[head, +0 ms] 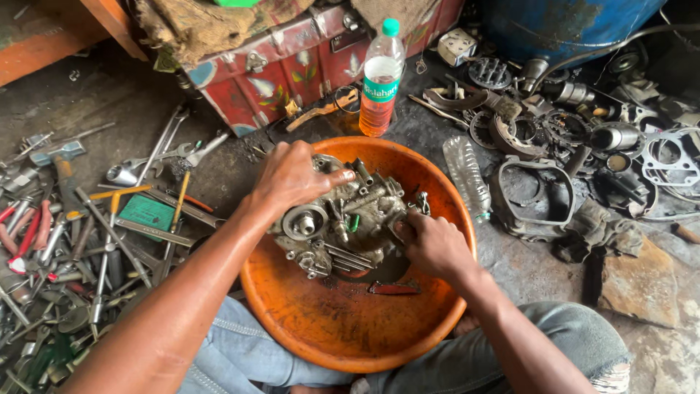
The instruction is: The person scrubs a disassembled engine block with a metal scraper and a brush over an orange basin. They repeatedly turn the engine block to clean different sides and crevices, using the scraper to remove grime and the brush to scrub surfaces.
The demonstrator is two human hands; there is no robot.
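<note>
Both hands clasp a grimy metal engine casing (343, 219) from opposite sides: the left hand (292, 177) is spread over its upper left part with fingers curled across the top, and the right hand (430, 244) is closed against its right edge, thumb pressed to the metal. The casing sits inside a wide orange basin (328, 321), toward the far half of it, tilted a little, with its round bearing seat turned up beneath the left hand. Nearer than the grip, a small dark red-handled tool (394, 289) lies on the oily basin floor, just below the right hand, and the basin rests between the person's knees in blue jeans (240, 350).

Left of the left hand, a heap of spanners and sockets (80, 248) covers the ground, with a green flat box (148, 211) among them. Right of the right hand, an empty clear bottle (467, 175) lies just beside the basin rim, and beyond it a scatter of gears, gaskets and engine parts (576, 138).

Farther off, past the casing, a plastic bottle of orange liquid (380, 80) with a green cap stands upright near the rim, in front of a painted red metal trunk (292, 66). A blue drum (569, 22) stands at the far right.
</note>
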